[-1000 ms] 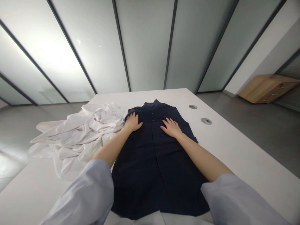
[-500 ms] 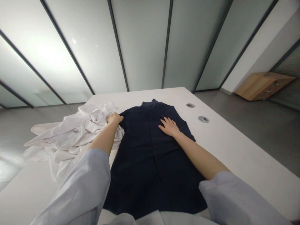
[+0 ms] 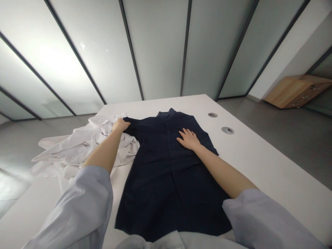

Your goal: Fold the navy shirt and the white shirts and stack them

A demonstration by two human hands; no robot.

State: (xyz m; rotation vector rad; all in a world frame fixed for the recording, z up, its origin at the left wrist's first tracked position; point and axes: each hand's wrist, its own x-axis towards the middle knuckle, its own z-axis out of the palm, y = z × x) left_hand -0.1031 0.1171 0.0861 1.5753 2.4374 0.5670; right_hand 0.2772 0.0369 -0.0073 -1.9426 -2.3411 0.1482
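Observation:
A dark navy shirt [image 3: 155,183] lies front up on the white table [image 3: 259,169], its collar pointing away from me and its hem close to my body. My left hand [image 3: 121,125] is closed on the shirt's left-side sleeve, drawing it out over a heap of white cloth [image 3: 77,145]. Flat on the shirt's chest, right of the button line, rests my right hand [image 3: 188,139] with its fingers spread. The sleeve on the right side is mostly out of sight.
Two round cable grommets [image 3: 227,130] are set in the table's right part. The white heap overhangs the table's left edge. Frosted glass panels [image 3: 158,48] with dark frames stand beyond the far edge. A wooden drawer cabinet [image 3: 295,91] is on the floor at far right.
My left hand has moved left and slightly away from me, pulling the sleeve outward across the white cloth. My right hand stays pressed on the shirt's chest.

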